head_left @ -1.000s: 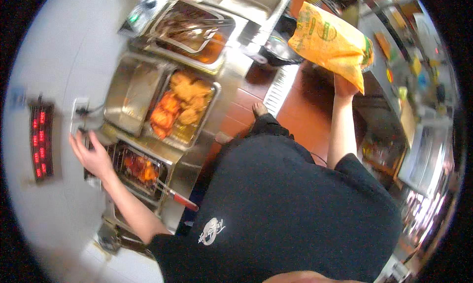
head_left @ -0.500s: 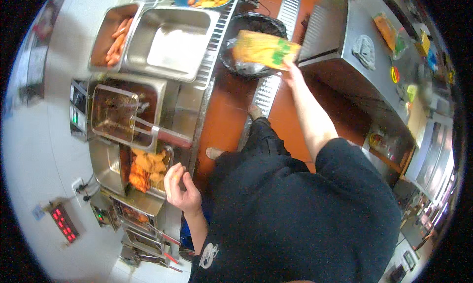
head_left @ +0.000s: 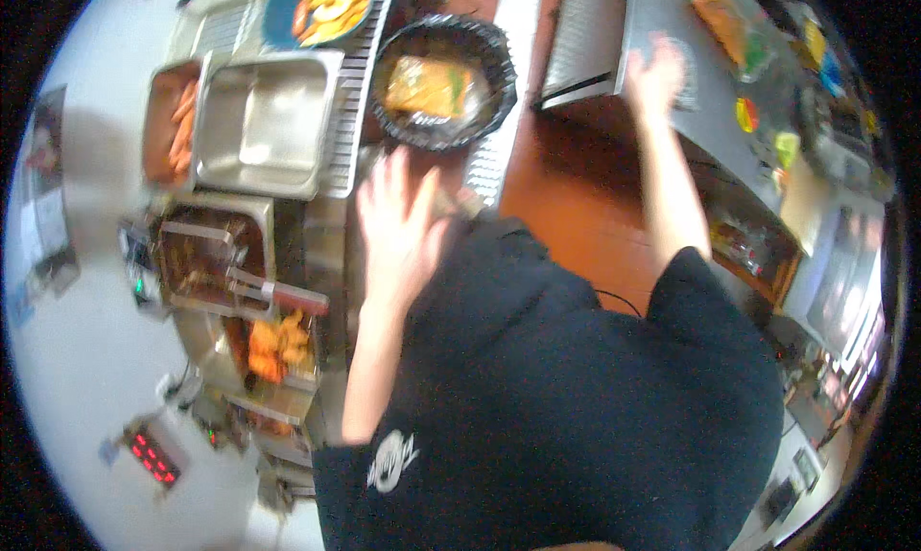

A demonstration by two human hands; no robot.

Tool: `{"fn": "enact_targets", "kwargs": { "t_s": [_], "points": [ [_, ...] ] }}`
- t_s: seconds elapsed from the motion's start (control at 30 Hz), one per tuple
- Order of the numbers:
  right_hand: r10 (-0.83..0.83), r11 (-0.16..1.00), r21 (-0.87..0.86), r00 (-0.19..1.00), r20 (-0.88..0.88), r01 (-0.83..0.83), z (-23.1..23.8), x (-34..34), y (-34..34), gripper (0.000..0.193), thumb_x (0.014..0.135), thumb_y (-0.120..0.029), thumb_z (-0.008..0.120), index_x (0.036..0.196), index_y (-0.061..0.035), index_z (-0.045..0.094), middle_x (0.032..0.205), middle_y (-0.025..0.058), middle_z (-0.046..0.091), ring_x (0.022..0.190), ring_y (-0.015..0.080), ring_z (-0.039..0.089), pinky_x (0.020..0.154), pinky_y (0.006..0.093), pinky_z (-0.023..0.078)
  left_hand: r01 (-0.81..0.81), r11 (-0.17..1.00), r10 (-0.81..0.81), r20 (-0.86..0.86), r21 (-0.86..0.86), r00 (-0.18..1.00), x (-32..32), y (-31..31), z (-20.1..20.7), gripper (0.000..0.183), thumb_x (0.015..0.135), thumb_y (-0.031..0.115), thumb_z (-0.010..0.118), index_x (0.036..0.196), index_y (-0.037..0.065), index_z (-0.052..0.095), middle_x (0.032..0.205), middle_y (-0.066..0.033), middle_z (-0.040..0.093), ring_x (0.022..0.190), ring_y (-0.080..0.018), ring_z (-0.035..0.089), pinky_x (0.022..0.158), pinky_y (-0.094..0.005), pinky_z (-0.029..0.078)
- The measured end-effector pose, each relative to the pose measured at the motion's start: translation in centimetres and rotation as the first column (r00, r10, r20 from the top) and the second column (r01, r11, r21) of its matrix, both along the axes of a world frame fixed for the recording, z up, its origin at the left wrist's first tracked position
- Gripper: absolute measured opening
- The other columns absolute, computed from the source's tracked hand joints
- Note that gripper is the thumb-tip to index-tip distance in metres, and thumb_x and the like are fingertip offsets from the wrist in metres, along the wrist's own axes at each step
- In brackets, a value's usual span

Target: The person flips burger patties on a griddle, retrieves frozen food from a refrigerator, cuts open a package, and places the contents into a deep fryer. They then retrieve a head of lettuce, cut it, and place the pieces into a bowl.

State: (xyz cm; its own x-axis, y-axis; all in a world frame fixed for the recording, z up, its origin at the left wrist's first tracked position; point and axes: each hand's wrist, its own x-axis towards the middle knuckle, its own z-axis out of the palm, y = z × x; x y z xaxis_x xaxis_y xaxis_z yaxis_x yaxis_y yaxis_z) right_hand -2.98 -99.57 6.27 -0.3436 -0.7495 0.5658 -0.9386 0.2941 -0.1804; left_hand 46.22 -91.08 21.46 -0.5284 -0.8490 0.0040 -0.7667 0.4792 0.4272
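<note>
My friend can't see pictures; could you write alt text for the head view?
A person's open right hand is at a cloth on a metal kitchen counter; the open left hand is near a black-lined bin holding a yellow package.

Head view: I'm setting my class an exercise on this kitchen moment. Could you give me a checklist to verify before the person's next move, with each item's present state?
1. Yellow printed bag within the black-lined bin: ok, it lies inside the rim.
2. Bin covered: not ok, its top is open.
3. Left hand free: ok, fingers spread, no object visible in it.
4. Right hand gripping the grey cloth: cannot tell; it overlaps the cloth but is blurred.
5. Sausages inside their steel pan: ok.
</note>
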Motion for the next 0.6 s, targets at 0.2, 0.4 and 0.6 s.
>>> {"fn": "enact_targets", "kwargs": {
  "t_s": [0.2, 0.4, 0.6],
  "points": [
    [-0.399, 0.707, 0.664, 0.912, 0.095, 0.241, 1.1, -8.8, 0.1, 0.059, 0.090, -0.046, 0.073, 0.141, -0.0177, 0.062, 0.136, 0.0174, 0.065, 0.121, 0.0289, 0.064, 0.105, 0.0407, 0.048, 0.145, 0.989, -0.143, 0.044, -0.035, 0.989, -3.2, -4.3, 0.3, 0.062, 0.091, 0.024, 0.071, 0.149, 0.013, 0.051, 0.167, -0.0208, 0.023, 0.154, -0.0415, 0.021, 0.123, -0.0637, 0.018],
    [0.175, 0.962, -0.068, 0.405, 0.898, -0.264, 12.7, 4.2, 4.2, 0.035, 0.092, -0.022, 0.077, 0.118, 0.0000, 0.071, 0.112, 0.0051, 0.072, 0.099, 0.0140, 0.065, 0.090, 0.0298, 0.052, 0.228, 0.973, -0.228, 0.005, -0.037, 0.974, -5.3, -6.7, 1.1, 0.065, 0.088, 0.016, 0.074, 0.148, 0.018, 0.052, 0.165, -0.0231, 0.026, 0.152, -0.0442, 0.026, 0.120, -0.0638, 0.025],
    [0.511, 0.733, 0.135, 0.670, 0.539, -0.667, 19.1, 23.4, 5.8, 0.043, 0.087, -0.036, 0.074, 0.111, -0.0011, 0.069, 0.111, 0.0202, 0.064, 0.111, 0.0361, 0.062, 0.102, 0.0463, 0.048, 0.315, 0.922, -0.281, -0.172, 0.225, 0.944, -8.0, -8.1, 1.3, 0.071, 0.082, 0.015, 0.076, 0.146, 0.005, 0.047, 0.146, -0.0238, 0.049, 0.142, -0.0372, 0.042, 0.119, -0.0538, 0.032]
  ]
}}
